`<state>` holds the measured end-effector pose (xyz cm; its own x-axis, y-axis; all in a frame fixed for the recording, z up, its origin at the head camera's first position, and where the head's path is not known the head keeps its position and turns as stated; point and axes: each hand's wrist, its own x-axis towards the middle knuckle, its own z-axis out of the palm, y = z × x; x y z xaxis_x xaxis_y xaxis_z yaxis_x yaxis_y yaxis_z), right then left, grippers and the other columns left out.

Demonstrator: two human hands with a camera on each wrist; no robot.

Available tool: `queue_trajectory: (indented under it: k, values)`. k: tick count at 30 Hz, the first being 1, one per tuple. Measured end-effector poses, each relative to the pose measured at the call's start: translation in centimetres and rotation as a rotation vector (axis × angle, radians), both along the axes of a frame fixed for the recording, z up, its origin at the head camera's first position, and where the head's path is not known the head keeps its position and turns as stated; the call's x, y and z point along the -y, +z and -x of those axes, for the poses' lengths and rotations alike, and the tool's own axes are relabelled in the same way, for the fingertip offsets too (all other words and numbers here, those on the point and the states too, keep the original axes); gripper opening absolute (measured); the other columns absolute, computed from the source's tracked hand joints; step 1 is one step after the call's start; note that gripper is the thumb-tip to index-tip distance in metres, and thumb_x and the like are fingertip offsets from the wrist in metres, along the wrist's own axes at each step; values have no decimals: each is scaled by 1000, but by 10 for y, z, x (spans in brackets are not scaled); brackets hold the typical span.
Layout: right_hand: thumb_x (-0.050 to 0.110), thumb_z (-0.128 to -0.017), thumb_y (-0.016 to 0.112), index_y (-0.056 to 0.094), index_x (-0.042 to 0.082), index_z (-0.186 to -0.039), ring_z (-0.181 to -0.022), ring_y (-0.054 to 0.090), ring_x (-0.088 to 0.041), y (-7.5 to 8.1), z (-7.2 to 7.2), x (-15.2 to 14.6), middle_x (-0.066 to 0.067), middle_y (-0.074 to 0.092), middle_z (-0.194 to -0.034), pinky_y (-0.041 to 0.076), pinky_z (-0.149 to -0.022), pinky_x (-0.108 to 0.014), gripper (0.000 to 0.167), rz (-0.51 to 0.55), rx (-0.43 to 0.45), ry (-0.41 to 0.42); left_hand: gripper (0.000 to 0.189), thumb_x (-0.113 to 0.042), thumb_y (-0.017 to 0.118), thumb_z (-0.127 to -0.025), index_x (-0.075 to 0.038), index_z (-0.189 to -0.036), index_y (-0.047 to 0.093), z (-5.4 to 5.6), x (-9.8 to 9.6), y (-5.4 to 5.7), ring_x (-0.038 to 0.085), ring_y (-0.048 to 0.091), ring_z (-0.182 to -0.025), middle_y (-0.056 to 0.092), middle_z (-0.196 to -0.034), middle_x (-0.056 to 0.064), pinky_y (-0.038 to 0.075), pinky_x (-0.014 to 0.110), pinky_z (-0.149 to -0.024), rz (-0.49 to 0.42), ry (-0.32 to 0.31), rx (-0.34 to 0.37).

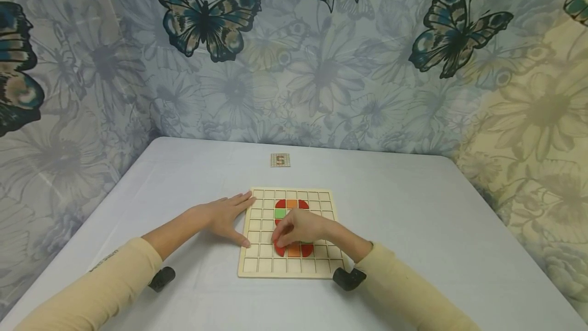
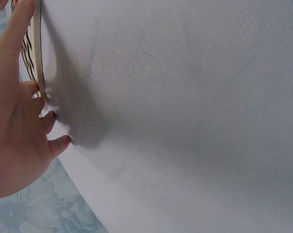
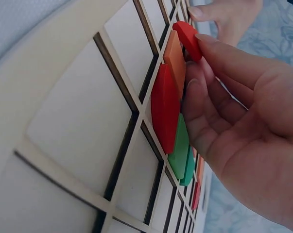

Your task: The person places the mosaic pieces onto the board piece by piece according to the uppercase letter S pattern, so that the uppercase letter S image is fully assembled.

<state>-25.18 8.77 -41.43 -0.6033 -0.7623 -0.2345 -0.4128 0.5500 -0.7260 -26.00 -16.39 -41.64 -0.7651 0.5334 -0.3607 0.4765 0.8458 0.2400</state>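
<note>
A square wooden grid board (image 1: pixel 259 265) lies on the white table, with coloured tiles in some of its cells. My right hand (image 1: pixel 303 226) pinches a red rounded-corner tile (image 3: pixel 187 40) between thumb and fingers, at the lower left of the tile pattern. That tile is tilted in the right wrist view. Beside it sit an orange tile (image 3: pixel 174 58), a red rounded tile (image 3: pixel 164 107) and a green tile (image 3: pixel 180 148). My left hand (image 1: pixel 225 217) rests along the board's left edge, thumb and fingers spread. Part of the pattern's middle is hidden behind my right hand.
A small card (image 1: pixel 280 160) with a grid and an S-like figure lies behind the board. The white table (image 1: pixel 404 208) extends on both sides. Butterfly-patterned fabric (image 1: pixel 321 80) hangs behind and around the table.
</note>
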Motion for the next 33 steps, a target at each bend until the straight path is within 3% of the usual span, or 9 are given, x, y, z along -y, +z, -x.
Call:
queue_trajectory:
  k: [23, 33]
  values:
    - [11, -85, 74, 76, 15, -93, -77, 57, -4, 1, -1, -3, 12, 68, -85, 48, -72, -22, 10, 0, 8, 38, 118, -73, 65, -70, -5, -153, 14, -2, -1, 2, 33, 12, -142, 6, -158, 13, 19, 53, -110, -16, 3, 13]
    - [21, -90, 69, 73, 19, -98, -78, 58, -7, -3, -1, -3, 13, 65, -85, 49, -74, -25, 9, 28, 20, -20, 118, -73, 64, -71, -7, -154, 13, -1, -1, 2, 32, 11, -143, 5, -159, 11, 19, 52, -110, 3, 1, 9]
